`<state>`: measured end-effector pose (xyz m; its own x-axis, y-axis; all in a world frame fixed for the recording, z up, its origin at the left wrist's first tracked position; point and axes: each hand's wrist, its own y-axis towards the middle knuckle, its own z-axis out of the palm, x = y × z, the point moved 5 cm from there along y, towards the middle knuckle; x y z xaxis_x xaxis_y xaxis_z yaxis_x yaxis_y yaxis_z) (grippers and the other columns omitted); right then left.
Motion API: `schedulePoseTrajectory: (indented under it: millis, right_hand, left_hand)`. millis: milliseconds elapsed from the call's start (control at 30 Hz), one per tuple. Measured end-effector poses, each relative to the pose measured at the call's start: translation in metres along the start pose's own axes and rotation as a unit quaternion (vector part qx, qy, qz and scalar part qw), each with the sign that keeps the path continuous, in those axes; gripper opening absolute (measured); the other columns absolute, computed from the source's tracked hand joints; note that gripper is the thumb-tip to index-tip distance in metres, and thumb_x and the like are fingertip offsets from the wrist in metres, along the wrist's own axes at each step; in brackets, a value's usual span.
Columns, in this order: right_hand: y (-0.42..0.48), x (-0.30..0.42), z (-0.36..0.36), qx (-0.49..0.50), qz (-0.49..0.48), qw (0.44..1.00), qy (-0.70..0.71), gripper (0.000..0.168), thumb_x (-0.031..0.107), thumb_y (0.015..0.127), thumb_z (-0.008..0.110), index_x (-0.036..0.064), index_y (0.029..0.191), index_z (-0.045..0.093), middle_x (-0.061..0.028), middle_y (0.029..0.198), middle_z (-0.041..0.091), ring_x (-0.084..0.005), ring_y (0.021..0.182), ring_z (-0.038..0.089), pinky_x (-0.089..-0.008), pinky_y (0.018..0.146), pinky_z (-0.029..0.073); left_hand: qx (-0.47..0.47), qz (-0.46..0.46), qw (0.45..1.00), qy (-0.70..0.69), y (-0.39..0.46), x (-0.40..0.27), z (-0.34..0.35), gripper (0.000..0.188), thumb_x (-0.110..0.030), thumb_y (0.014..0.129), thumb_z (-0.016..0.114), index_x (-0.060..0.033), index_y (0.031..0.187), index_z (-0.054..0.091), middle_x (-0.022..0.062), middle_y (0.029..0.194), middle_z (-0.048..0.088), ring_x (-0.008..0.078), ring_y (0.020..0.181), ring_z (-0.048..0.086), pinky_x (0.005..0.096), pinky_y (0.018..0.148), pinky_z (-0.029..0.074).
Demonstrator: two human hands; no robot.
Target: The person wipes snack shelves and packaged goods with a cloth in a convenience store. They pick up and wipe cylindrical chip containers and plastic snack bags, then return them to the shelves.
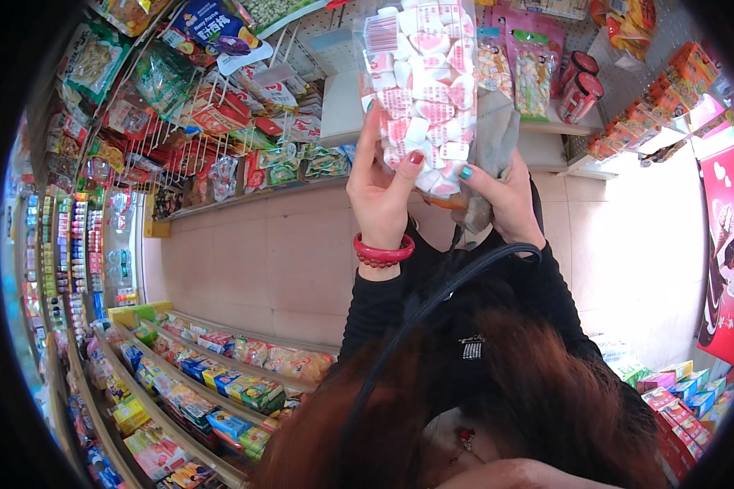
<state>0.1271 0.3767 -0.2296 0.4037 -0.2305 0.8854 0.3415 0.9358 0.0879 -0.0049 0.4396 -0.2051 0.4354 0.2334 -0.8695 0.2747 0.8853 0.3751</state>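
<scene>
A clear plastic bag of pink and white marshmallow-like candies (427, 110) is held up in front of me. My left hand (382, 177), with a red bangle and a beaded bracelet at the wrist, grips its left and lower edge, the thumb lying on the front. My right hand (504, 198) holds the lower right corner with its thumb, together with a grey cloth (495, 137) that hangs beside and partly behind the bag. The fingers behind the bag and cloth are hidden.
A white shelf (342, 107) with candy bags (532, 76) and red canisters (579, 98) stands ahead. Packaged snacks hang on wire racks (220, 116) at the left. Stepped shelves of boxes (232, 385) lie lower left, and boxes (679, 422) stand lower right.
</scene>
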Motion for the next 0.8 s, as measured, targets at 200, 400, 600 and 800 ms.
schedulePoseTrajectory:
  millis: [200, 400, 600, 800]
  right_hand:
    - [-0.001, 0.008, 0.003, -0.022, -0.028, 0.999, 0.012, 0.046, 0.007, 0.074, 0.063, -0.002, 0.115, 0.042, -0.0077, 0.105, 0.053, -0.0123, 0.094, 0.051, -0.0269, 0.082, 0.041]
    - [-0.002, 0.019, 0.011, -0.080, -0.042, 0.996, -0.003, 0.040, 0.006, 0.074, 0.063, -0.003, 0.109, 0.047, -0.0069, 0.099, 0.056, -0.0106, 0.088, 0.053, -0.0250, 0.078, 0.042]
    - [-0.010, 0.035, 0.016, -0.103, -0.073, 0.992, -0.015, 0.035, 0.006, 0.073, 0.064, -0.003, 0.104, 0.050, -0.0064, 0.094, 0.058, -0.0102, 0.084, 0.054, -0.0246, 0.075, 0.043]
    - [-0.015, 0.035, 0.022, -0.058, -0.078, 0.995, -0.019, 0.038, 0.010, 0.077, 0.061, -0.003, 0.109, 0.046, -0.0076, 0.099, 0.056, -0.0104, 0.089, 0.052, -0.0256, 0.078, 0.042]
  left_hand:
    - [-0.004, -0.001, 1.000, 0.014, 0.001, -0.007, 0.002, 0.058, 0.006, 0.076, 0.059, 0.0042, 0.128, 0.034, 0.0141, 0.125, 0.042, 0.0188, 0.111, 0.043, 0.0311, 0.092, 0.036]
    - [-0.017, 0.048, 0.996, 0.068, -0.005, -0.020, 0.009, 0.055, 0.008, 0.073, 0.060, 0.0063, 0.123, 0.039, 0.0151, 0.125, 0.043, 0.0200, 0.112, 0.043, 0.0325, 0.094, 0.036]
    - [-0.016, 0.075, 0.994, 0.081, -0.008, -0.035, 0.016, 0.055, 0.010, 0.072, 0.060, 0.0066, 0.123, 0.039, 0.0158, 0.124, 0.043, 0.0209, 0.113, 0.042, 0.0329, 0.094, 0.035]
    - [0.019, 0.081, 0.981, 0.173, 0.001, -0.035, 0.018, 0.053, 0.005, 0.077, 0.054, 0.0046, 0.127, 0.036, 0.0136, 0.125, 0.041, 0.0184, 0.111, 0.042, 0.0295, 0.092, 0.035]
